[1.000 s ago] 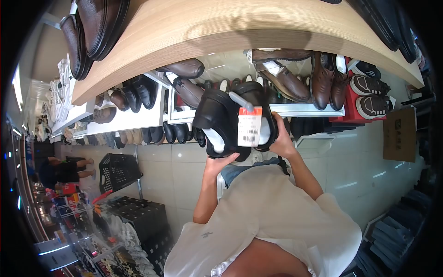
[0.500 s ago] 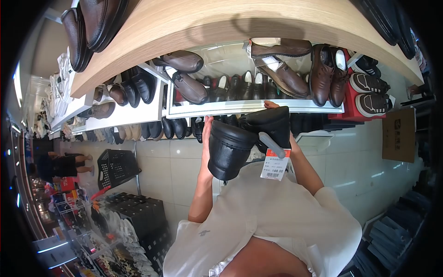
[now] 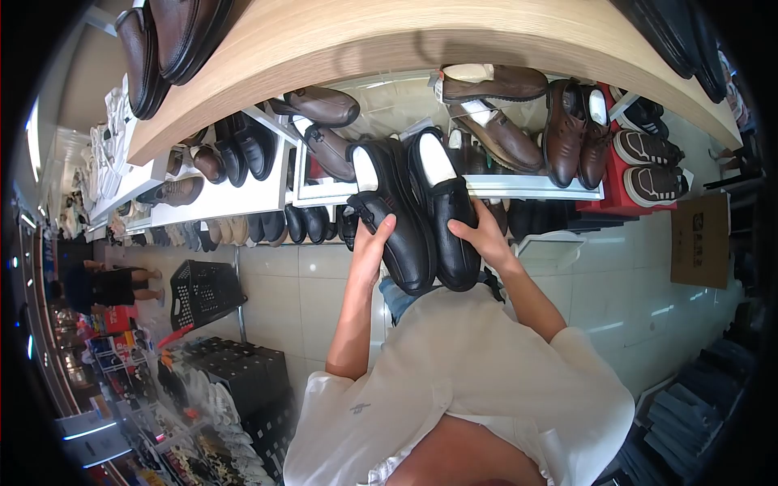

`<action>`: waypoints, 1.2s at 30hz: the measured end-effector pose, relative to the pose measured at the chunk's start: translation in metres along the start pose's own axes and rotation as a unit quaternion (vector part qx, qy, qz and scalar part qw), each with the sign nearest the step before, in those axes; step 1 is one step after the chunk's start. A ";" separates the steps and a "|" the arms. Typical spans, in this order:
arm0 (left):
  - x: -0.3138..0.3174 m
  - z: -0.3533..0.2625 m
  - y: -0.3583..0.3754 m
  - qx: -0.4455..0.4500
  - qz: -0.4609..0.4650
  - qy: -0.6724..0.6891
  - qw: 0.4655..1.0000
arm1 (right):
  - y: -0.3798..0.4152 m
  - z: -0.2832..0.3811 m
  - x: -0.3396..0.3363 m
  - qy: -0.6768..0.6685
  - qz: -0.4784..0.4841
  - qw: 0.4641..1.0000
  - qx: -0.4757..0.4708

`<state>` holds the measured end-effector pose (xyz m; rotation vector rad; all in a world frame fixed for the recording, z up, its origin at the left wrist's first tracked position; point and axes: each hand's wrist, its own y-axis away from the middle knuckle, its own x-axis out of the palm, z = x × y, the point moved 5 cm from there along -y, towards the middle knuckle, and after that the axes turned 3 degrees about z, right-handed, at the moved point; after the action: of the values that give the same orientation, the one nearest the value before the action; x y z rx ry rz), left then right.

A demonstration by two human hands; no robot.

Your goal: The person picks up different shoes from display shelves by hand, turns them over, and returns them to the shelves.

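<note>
My left hand (image 3: 373, 246) grips one black leather shoe (image 3: 405, 247) around its side, thumb on the upper. In my right hand (image 3: 488, 235) is the matching black shoe (image 3: 458, 247), the thumb likewise pressed on its upper. Both shoes sit side by side in front of my chest, toes towards me and heels towards the shelf. White stuffing (image 3: 438, 162) fills their openings. The fingers underneath the shoes are hidden, and so is the price tag.
A white-framed shelf (image 3: 535, 185) with brown shoes (image 3: 502, 138) lies just beyond. Above it curves a wooden shelf (image 3: 389, 40). A cardboard box (image 3: 700, 240) stands at right, a black shopping basket (image 3: 204, 293) at left. Another person (image 3: 113, 287) is farther left.
The pair has turned over and round: the uppers and stuffed openings now show, with toes towards me. The price tag has gone out of sight. My thumbs now rest on the uppers.
</note>
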<state>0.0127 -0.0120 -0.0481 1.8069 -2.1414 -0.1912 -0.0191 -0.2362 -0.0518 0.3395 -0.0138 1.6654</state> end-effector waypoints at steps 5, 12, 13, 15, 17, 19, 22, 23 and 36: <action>-0.002 0.016 -0.004 -0.025 -0.009 0.017 1.000 | 0.001 -0.029 -0.004 0.019 -0.044 0.998 0.044; 0.001 0.014 -0.009 -0.108 0.141 0.213 0.961 | 0.007 -0.030 0.002 -0.130 -0.012 0.986 0.106; 0.011 0.002 -0.007 -0.105 0.262 0.315 0.906 | 0.008 -0.027 0.006 -0.187 0.010 0.975 0.124; 0.019 0.010 -0.002 -0.122 0.083 0.215 0.965 | 0.007 -0.028 0.006 -0.186 0.017 0.975 0.123; 0.024 0.004 -0.002 -0.095 0.043 0.212 0.972 | 0.004 -0.029 0.007 -0.185 0.027 0.975 0.121; 0.022 0.007 -0.004 -0.094 0.079 0.234 0.965 | 0.004 -0.032 0.006 -0.183 0.001 0.974 0.132; 0.020 0.012 -0.011 -0.108 0.053 0.290 0.950 | -0.003 -0.040 -0.001 -0.075 -0.051 0.989 0.116; 0.011 0.015 -0.018 -0.065 0.032 0.163 0.984 | -0.006 -0.042 -0.002 -0.074 -0.050 0.989 0.114; 0.001 0.005 -0.154 0.178 -0.139 -0.303 0.926 | -0.010 -0.037 -0.042 0.146 -0.124 0.979 0.072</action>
<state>0.1547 -0.0420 -0.1002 2.5290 -2.4187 -0.5182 -0.0142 -0.2684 -0.0986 0.1933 0.3584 1.4562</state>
